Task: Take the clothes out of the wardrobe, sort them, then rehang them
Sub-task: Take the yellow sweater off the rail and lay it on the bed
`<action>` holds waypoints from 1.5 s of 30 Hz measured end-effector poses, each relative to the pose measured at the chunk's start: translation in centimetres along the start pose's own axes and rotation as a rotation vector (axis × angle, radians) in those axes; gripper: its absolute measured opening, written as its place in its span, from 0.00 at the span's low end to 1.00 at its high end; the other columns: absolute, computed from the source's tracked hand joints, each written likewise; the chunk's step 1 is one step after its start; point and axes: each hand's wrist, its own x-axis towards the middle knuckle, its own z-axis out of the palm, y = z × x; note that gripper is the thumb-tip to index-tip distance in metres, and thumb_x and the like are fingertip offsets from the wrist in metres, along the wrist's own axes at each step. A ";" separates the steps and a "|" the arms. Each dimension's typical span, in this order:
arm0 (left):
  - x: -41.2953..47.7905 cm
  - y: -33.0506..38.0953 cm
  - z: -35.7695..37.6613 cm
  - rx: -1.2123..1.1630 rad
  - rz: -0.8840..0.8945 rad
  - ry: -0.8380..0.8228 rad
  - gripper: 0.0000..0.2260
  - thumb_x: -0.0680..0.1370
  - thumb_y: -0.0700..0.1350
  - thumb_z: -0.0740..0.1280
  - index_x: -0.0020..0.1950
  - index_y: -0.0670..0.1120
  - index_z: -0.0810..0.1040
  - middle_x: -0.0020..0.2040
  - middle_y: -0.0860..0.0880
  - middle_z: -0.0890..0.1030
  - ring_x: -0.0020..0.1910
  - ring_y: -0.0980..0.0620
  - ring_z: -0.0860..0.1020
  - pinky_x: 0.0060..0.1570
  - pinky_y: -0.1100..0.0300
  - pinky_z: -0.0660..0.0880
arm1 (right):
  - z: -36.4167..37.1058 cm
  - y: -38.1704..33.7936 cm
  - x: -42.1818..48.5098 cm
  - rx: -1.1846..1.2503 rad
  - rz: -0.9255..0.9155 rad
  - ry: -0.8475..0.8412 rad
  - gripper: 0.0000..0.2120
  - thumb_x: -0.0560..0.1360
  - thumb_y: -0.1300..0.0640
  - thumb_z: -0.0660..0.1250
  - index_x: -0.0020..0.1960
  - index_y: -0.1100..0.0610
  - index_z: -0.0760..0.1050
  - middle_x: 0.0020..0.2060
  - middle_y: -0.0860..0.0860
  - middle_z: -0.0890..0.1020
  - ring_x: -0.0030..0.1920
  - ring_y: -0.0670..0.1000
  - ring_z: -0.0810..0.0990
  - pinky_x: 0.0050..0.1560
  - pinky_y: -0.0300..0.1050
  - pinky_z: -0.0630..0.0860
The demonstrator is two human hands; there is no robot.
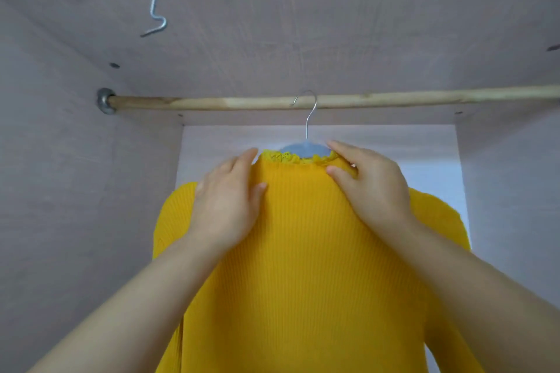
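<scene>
- The yellow sweater is hanging inside the wardrobe on a blue-grey hanger, whose metal hook is looping over the wooden rod.
- The left grip is lying flat against the knit at the left side of the neck, with straight fingers that are pressing and clasping nothing.
- The right grip is pinching the lace-edged collar between thumb and fingers, right beside the hanger.
- No other garment is showing on the visible stretch of rod; only a bent wire hook is dangling from above at upper left.
- Judging the stage: this sweater is either coming out last or going back first. The hook seated on the rod and both grips tidying the collar are pointing toward rehanging, though I cannot tell for sure.
- If so, the emptying and sorting are looking done, and the remaining clothes, out of view here, are waiting to be rehung.
- The neckline is sitting a little high over the hanger, so it is probably needing smoothing down.
</scene>
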 end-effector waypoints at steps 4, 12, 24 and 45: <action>-7.4 -3.6 -1.3 0.051 -0.051 -0.063 0.22 0.76 0.50 0.64 0.70 0.52 0.67 0.56 0.47 0.79 0.56 0.42 0.76 0.54 0.50 0.70 | 3.4 -1.7 -6.9 0.162 0.066 -0.108 0.22 0.73 0.51 0.68 0.66 0.43 0.70 0.60 0.45 0.78 0.60 0.47 0.75 0.54 0.39 0.68; -28.6 -8.1 -6.1 0.193 -0.280 -0.206 0.17 0.73 0.57 0.58 0.60 0.56 0.74 0.46 0.53 0.81 0.42 0.50 0.79 0.41 0.55 0.75 | 8.9 -7.0 -25.2 0.406 0.091 -0.399 0.17 0.70 0.48 0.69 0.58 0.46 0.78 0.47 0.44 0.83 0.46 0.41 0.77 0.44 0.29 0.71; -51.4 -3.3 -21.1 0.646 -0.773 -0.287 0.15 0.72 0.54 0.59 0.59 0.57 0.70 0.44 0.57 0.79 0.44 0.58 0.71 0.44 0.63 0.71 | 9.5 -20.1 -44.8 0.905 -0.106 -0.641 0.16 0.70 0.48 0.64 0.53 0.52 0.82 0.39 0.47 0.82 0.42 0.46 0.75 0.43 0.35 0.71; -66.9 16.5 -57.3 1.330 -1.199 0.168 0.11 0.74 0.51 0.60 0.54 0.56 0.77 0.45 0.54 0.82 0.43 0.53 0.80 0.43 0.57 0.74 | -12.5 -56.6 -56.8 1.638 -0.581 -0.981 0.17 0.64 0.55 0.73 0.53 0.55 0.82 0.40 0.49 0.84 0.39 0.41 0.77 0.44 0.30 0.72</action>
